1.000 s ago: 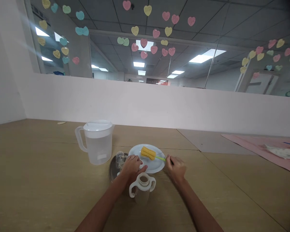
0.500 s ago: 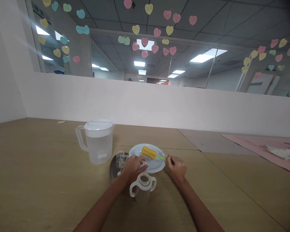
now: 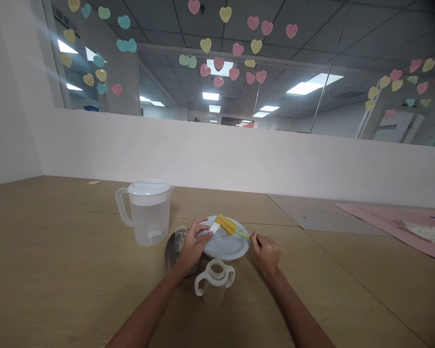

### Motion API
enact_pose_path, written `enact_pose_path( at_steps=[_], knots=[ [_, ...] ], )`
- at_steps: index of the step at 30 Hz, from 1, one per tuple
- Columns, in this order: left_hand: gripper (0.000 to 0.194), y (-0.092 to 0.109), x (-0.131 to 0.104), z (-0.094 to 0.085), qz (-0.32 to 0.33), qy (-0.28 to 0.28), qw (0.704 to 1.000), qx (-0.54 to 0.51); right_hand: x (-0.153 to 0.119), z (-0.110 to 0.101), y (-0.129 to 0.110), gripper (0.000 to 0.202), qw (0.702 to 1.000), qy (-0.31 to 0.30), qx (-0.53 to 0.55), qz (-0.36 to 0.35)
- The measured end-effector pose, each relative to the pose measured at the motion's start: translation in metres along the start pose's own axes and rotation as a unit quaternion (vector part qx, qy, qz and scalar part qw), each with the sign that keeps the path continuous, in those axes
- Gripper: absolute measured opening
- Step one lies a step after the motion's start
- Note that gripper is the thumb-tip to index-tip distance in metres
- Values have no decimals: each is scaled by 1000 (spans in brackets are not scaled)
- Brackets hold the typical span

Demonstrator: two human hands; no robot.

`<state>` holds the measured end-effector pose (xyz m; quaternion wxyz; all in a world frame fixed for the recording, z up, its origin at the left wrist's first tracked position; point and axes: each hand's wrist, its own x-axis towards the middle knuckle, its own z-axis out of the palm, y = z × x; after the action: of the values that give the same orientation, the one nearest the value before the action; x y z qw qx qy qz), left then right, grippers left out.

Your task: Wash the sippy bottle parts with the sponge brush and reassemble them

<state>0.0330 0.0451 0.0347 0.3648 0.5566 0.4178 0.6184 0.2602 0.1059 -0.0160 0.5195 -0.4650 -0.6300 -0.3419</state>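
Observation:
My right hand [image 3: 266,251] is closed around the green handle of a yellow sponge brush [image 3: 226,224], whose head is over the white plate [image 3: 232,249]. Between the thumb and fingers of my left hand [image 3: 195,244] is a small white piece [image 3: 214,227], close to the tip of the sponge. Left of the plate, a round metal dish [image 3: 171,253] holds a clear dome-shaped piece [image 3: 180,236], partly hidden by my left hand. A clear bottle with a white two-handled collar [image 3: 216,273] stands upright and open in front of the plate.
A lidded clear pitcher [image 3: 150,212] with liquid stands at the left behind the dish. On the far right lies a pink cloth [image 3: 380,217] with a white item [image 3: 426,231] on it. A white wall [image 3: 217,154] with windows above it rises behind the table.
My left hand has lifted a little and moved left, and the white piece in its fingers now shows clearly. The sponge head has shifted slightly right and tilted more.

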Motion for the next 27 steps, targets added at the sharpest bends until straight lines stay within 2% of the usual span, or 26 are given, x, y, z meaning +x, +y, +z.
enact_pose_path(
  at_steps=[4, 8, 11, 13, 15, 17, 19, 22, 27],
  knots=[
    [47, -3, 1, 0, 12, -17, 999, -28, 1, -1, 0, 47, 1000, -3, -5, -6],
    [42, -4, 2, 1, 43, 2, 999, -25, 3, -3, -3, 44, 1000, -1, -10, -15],
    [34, 0, 3, -4, 73, 28, 996, 35, 4, -6, -7, 42, 999, 0, 24, -43],
    [31, 2, 5, -13, 97, 64, 985, 125, 3, -6, -9, 42, 997, 8, 57, -48],
    [29, 3, 8, -25, 120, 111, 955, 248, 3, -6, -8, 43, 996, 20, 74, -36],
    [24, 2, 11, -37, 135, 127, 907, 377, 2, -6, -7, 42, 996, 23, 76, -29],
    [19, 0, 14, -47, 136, 94, 858, 485, 2, -5, -6, 41, 997, 19, 73, -33],
    [15, -7, 17, -54, 121, 22, 802, 584, 2, -6, -6, 41, 997, 16, 71, -39],
    [18, -21, 17, -53, 122, -45, 756, 641, 3, -7, -7, 41, 996, 18, 73, -40]
  ],
)
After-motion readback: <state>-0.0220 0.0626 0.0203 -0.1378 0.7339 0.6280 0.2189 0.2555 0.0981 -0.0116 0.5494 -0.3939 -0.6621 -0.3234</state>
